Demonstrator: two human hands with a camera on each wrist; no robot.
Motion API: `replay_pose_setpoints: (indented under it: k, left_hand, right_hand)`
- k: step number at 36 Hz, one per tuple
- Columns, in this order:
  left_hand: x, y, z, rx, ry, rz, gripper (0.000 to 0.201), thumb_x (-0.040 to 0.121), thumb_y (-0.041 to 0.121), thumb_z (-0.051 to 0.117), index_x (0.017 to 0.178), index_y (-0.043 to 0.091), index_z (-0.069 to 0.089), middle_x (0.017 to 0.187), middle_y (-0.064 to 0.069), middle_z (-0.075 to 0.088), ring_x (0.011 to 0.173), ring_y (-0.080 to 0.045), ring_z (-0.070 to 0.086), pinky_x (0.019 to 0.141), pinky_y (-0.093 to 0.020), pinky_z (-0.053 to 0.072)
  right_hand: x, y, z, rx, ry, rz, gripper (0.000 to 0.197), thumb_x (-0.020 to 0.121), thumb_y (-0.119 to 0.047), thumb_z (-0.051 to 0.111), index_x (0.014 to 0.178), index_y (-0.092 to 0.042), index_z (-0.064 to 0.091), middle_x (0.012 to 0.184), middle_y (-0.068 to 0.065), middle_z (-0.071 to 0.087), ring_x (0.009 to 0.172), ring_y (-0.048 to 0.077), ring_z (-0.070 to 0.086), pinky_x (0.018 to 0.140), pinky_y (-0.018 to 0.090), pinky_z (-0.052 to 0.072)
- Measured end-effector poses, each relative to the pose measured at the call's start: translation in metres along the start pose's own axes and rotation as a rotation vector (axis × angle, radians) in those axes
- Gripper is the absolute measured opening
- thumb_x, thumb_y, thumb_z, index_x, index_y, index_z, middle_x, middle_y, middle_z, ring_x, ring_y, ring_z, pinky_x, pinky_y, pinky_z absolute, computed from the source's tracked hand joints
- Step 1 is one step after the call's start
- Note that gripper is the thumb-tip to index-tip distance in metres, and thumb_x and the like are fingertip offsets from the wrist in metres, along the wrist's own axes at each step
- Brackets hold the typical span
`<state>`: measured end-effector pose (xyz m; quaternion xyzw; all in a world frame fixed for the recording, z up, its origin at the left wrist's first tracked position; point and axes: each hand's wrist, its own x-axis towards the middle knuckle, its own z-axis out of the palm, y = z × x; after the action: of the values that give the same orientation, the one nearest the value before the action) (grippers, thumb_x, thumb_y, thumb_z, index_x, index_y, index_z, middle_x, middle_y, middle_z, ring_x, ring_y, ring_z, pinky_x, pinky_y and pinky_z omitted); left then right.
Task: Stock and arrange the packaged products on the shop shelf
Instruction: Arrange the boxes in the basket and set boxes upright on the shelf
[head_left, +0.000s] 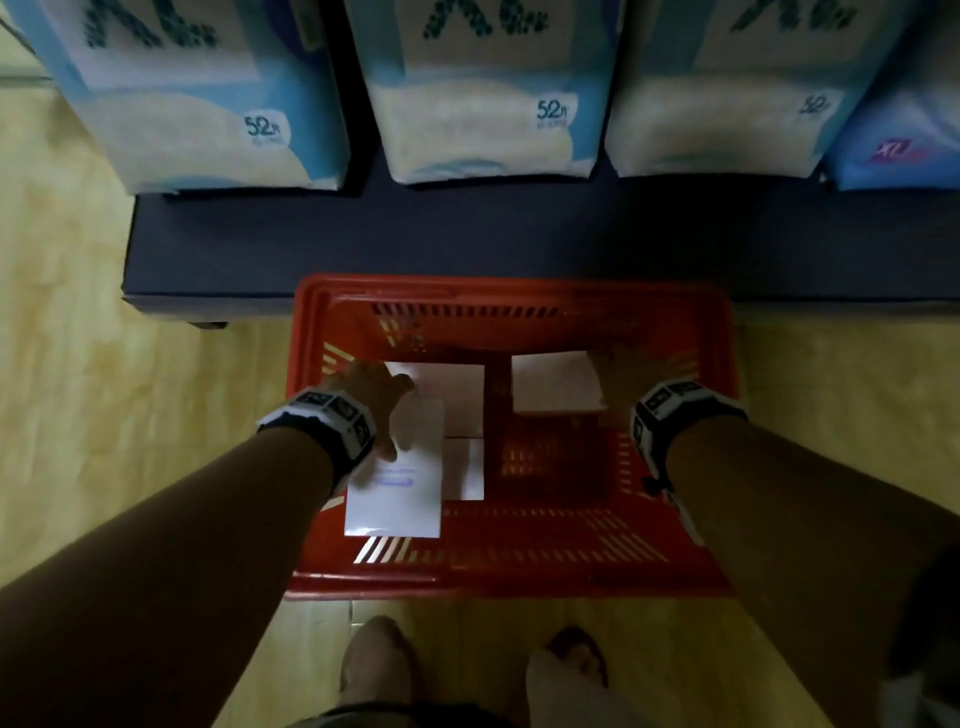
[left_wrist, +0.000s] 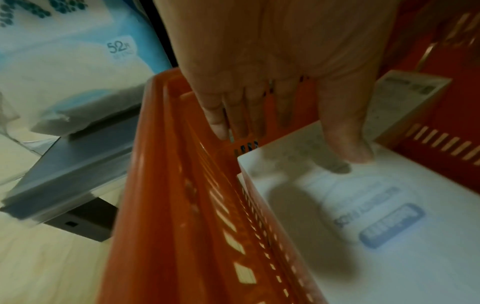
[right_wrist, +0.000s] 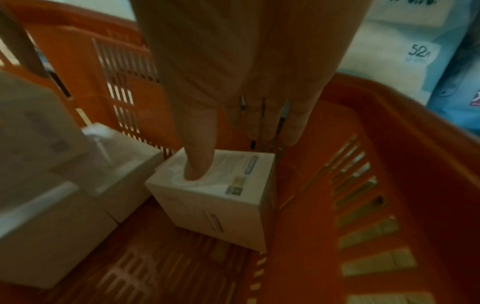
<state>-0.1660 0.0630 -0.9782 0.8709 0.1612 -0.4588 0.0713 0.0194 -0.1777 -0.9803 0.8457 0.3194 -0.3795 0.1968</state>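
A red plastic basket (head_left: 509, 288) stands on the floor in front of the shelf and holds several white boxes. My left hand (head_left: 379, 400) pinches a white box with a blue label (head_left: 400, 493) at the basket's left wall (left_wrist: 168, 205). Its thumb (left_wrist: 348, 144) lies on the printed face (left_wrist: 363, 226), and its fingers (left_wrist: 221, 123) reach down the box's far side. My right hand (head_left: 618, 374) grips a smaller white box (head_left: 550, 384) at the basket's far right. There the thumb (right_wrist: 197, 156) presses its top and the fingers (right_wrist: 259, 123) go behind it (right_wrist: 215, 209).
Three large blue-and-white "XL 52" packs (head_left: 218, 104) (head_left: 488, 104) (head_left: 727, 93) stand on the dark low shelf (head_left: 363, 244), with a blue pack (head_left: 898, 145) at the right. More white boxes (head_left: 457, 400) lie under my left hand. My feet (head_left: 374, 665) are behind the basket.
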Motion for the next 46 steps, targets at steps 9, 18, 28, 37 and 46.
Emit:
replay_pose_setpoints:
  k: [9, 18, 28, 37, 46]
  left_hand:
    - [0.029, -0.005, 0.013, -0.027, -0.142, 0.021, 0.106, 0.062, 0.042, 0.083, 0.147, 0.029, 0.022, 0.143, -0.007, 0.038, 0.132, -0.03, 0.036, 0.106, -0.047, 0.036]
    - [0.041, -0.013, 0.01, -0.127, -0.315, -0.074, 0.128, 0.046, 0.049, 0.088, 0.147, 0.043, 0.009, 0.155, -0.003, 0.025, 0.137, -0.034, 0.032, 0.104, -0.056, 0.035]
    - [0.041, -0.004, 0.0, -0.055, -0.368, -0.017, 0.112, 0.051, 0.05, 0.087, 0.144, 0.042, 0.025, 0.148, 0.001, 0.039, 0.132, -0.03, 0.039, 0.105, -0.051, 0.037]
    - [0.047, -0.01, -0.003, -0.182, -0.312, -0.104, 0.101, 0.061, 0.031, 0.087, 0.14, 0.032, 0.025, 0.143, -0.007, 0.04, 0.124, -0.034, 0.044, 0.1, -0.051, 0.042]
    - [0.03, -0.014, -0.013, -0.11, -0.136, -0.151, 0.091, 0.066, 0.06, 0.072, 0.14, 0.02, 0.04, 0.145, -0.004, 0.041, 0.133, -0.032, 0.039, 0.097, -0.039, 0.036]
  right_hand:
    - [0.028, 0.0, 0.017, -0.139, 0.056, 0.082, 0.07, 0.099, -0.033, 0.047, 0.153, -0.011, 0.01, 0.159, 0.013, 0.009, 0.145, 0.034, 0.014, 0.116, 0.049, 0.024]
    - [0.043, 0.003, 0.031, -0.124, -0.059, 0.185, 0.09, 0.096, -0.041, 0.051, 0.151, -0.014, -0.014, 0.16, 0.012, -0.014, 0.148, 0.034, -0.002, 0.118, 0.047, 0.004]
    - [0.02, -0.017, 0.026, -0.032, 0.165, -0.119, 0.104, 0.082, -0.037, 0.066, 0.153, -0.023, -0.008, 0.154, 0.014, 0.006, 0.141, 0.036, 0.016, 0.112, 0.045, 0.031]
    - [0.04, -0.053, 0.03, 0.05, 0.331, -0.305, 0.12, 0.067, -0.076, 0.059, 0.153, -0.025, -0.007, 0.155, -0.001, 0.023, 0.137, 0.027, 0.029, 0.112, 0.048, 0.021]
    - [0.028, -0.084, 0.038, 0.007, 0.213, -0.279, 0.121, 0.074, -0.046, 0.074, 0.152, -0.014, -0.013, 0.154, 0.012, 0.022, 0.139, 0.034, 0.022, 0.114, 0.047, 0.016]
